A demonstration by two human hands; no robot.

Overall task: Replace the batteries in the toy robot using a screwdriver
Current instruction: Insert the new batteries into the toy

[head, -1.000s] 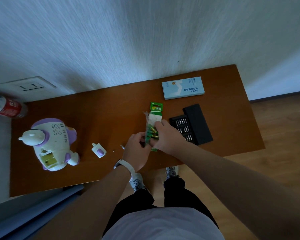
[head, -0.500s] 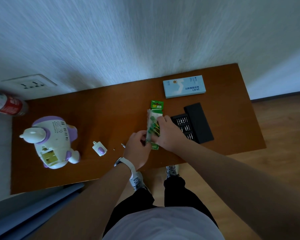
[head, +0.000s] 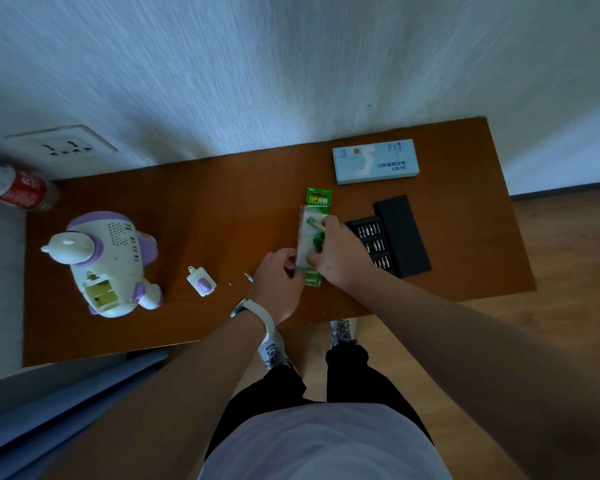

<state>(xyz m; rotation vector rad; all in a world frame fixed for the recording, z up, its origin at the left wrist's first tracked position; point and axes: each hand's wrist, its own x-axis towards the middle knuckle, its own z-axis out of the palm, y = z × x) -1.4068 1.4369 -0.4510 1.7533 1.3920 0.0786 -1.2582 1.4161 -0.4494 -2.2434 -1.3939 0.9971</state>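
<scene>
Gripping battery pack (head: 318,199) above table (head: 222,209), left hand (head: 277,289) pinching lower edge, right hand (head: 341,258) curled over blister, with toy robot (head: 109,258) lying well apart at left end.

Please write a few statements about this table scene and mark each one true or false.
1. The left hand and the right hand both hold the battery pack. True.
2. The battery compartment of the toy robot is closed. False: it is open; the cover lies on the table beside the robot.
3. The black bit case is open. True.
4. The light blue box lies left of the toy robot. False: it lies far to the right of it.
</scene>
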